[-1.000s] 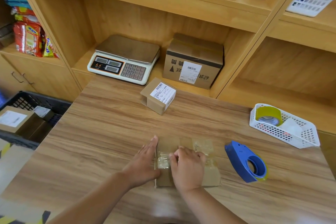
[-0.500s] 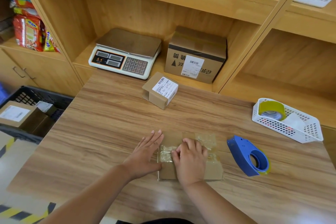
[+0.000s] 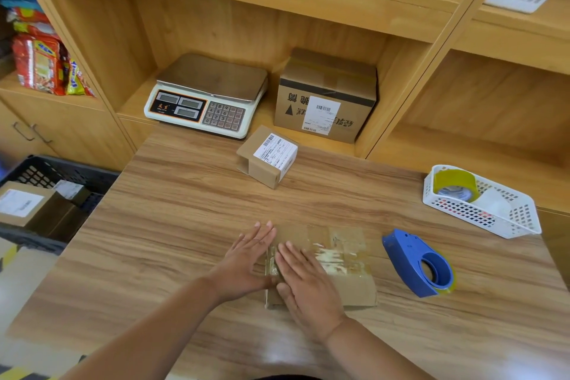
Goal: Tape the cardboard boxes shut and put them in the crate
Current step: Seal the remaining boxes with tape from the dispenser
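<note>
A flat cardboard box (image 3: 348,274) with clear tape across its top lies on the wooden table in front of me. My right hand (image 3: 305,284) presses flat on the box's left part, fingers straight. My left hand (image 3: 246,259) lies flat against the box's left side, fingers straight. A second small cardboard box (image 3: 265,157) with a white label sits further back on the table. The blue tape dispenser (image 3: 416,265) stands to the right of the taped box. A black crate (image 3: 61,173) at the left, below table level, holds cardboard boxes (image 3: 24,207).
A white basket (image 3: 521,225) with tape rolls sits at the table's right edge. In the shelf behind stand a scale (image 3: 206,95) and a larger labelled carton (image 3: 327,95). Snack packets (image 3: 40,62) fill the left shelf.
My right hand's fingers have straightened and now lie flat on the taped end of the box. My left hand stays flat at the box's left side.
</note>
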Tool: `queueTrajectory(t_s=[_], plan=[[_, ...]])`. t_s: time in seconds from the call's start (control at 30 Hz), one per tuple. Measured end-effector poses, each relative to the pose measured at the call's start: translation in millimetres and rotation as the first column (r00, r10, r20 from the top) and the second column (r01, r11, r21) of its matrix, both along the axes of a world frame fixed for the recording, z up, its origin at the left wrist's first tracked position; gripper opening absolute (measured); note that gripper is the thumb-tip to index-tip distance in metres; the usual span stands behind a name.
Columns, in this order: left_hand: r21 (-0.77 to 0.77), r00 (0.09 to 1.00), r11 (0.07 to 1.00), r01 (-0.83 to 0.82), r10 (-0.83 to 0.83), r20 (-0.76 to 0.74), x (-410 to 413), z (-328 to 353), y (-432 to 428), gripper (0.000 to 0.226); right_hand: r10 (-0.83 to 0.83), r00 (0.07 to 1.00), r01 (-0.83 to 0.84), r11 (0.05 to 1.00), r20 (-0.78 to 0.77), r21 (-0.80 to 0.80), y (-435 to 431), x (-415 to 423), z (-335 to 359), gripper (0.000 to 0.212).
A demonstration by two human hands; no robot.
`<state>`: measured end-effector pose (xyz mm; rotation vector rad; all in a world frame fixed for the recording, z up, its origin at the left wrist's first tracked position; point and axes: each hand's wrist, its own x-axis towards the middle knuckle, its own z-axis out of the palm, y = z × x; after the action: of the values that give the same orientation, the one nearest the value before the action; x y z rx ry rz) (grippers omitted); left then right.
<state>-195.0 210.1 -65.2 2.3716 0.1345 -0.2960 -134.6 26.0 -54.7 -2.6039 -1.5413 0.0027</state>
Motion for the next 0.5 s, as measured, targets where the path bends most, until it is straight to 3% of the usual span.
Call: queueTrajectory(t_s=[0.17, 0.5], plan=[[-0.008, 1.000, 1.000, 0.023, -0.023, 0.000, 0.5, -2.4, 3.0, 0.096, 0.053, 0.998, -0.048, 0.991, 0.041, -0.124, -7.1, 3.2, -5.3, 0.056], [0.003, 1.000, 1.000, 0.021, -0.021, 0.002, -0.5, -0.5, 1.8, 0.096, -0.004, 0.995, 0.020, 0.988, 0.103, -0.152, -24.4, 11.2, -5.3, 0.065]])
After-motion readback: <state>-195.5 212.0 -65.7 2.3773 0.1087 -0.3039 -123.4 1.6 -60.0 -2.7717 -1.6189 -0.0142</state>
